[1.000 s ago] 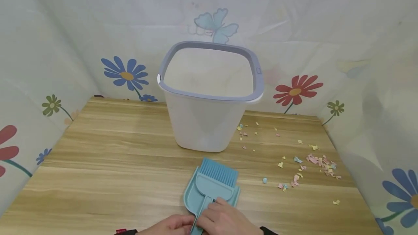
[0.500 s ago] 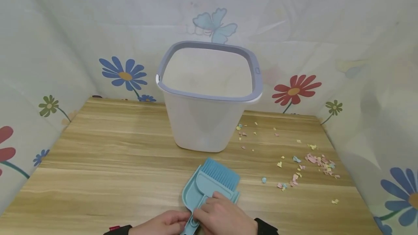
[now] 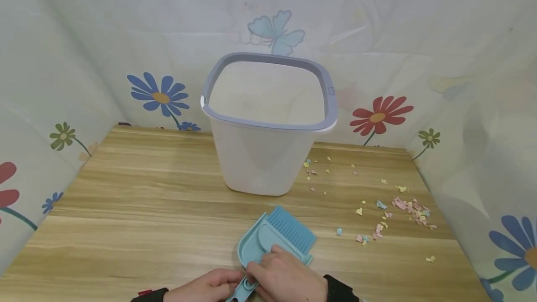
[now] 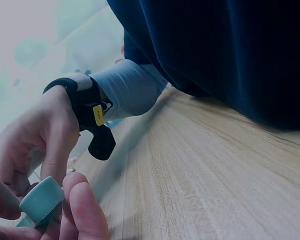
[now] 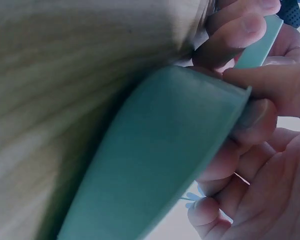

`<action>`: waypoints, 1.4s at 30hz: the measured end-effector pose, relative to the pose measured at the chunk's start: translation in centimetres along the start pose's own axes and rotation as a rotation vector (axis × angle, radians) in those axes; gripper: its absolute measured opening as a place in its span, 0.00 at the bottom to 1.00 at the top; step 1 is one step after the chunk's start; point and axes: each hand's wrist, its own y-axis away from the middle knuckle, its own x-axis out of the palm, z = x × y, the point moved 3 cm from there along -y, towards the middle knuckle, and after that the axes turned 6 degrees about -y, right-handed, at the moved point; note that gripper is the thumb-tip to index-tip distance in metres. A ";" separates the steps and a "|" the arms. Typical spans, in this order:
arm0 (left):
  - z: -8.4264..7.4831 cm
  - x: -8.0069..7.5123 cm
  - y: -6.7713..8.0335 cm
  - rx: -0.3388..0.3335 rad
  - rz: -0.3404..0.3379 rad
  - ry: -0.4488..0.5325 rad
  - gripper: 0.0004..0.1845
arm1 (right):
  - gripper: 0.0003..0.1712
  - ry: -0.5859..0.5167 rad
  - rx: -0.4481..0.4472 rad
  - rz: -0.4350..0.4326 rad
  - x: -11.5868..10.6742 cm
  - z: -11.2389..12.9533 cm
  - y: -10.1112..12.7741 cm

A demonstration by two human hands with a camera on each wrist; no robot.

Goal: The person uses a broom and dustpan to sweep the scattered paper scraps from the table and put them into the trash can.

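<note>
A light blue dustpan [image 3: 251,246] with a blue brush [image 3: 289,229] nested in it lies on the wooden table [image 3: 138,209] near the front edge. My left hand [image 3: 205,288] pinches the round end of the handle [image 4: 41,201] between thumb and fingers. My right hand [image 3: 285,277] lies over the rear of the brush and pan, its fingers curled on the handle. In the right wrist view the dustpan's underside [image 5: 155,165] fills the frame, with fingers gripping its edge. A black strap sits on the right wrist [image 4: 90,115].
A white bin with a grey rim [image 3: 268,59] stands behind the dustpan at mid-table. Several coloured paper scraps [image 3: 411,209] are scattered to the right of the bin. Flower-print cloth walls [image 3: 63,83] close in the table on three sides.
The dustpan and brush have turned so the bristle end swings right and the handle end left. Both hands stayed on the handle and slid slightly left.
</note>
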 end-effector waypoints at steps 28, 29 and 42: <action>-0.8 -2.0 0.8 -0.088 -0.114 -0.013 0.22 | 0.14 0.096 0.028 -0.265 -2.9 -1.6 1.1; -1.0 -2.2 1.0 -0.097 -0.138 -0.030 0.22 | 0.15 0.097 0.026 -0.318 -3.4 -1.8 1.2; -4.8 -4.8 1.5 -0.171 -0.443 -1.007 0.21 | 0.06 0.082 0.227 -0.778 -7.8 -6.8 3.7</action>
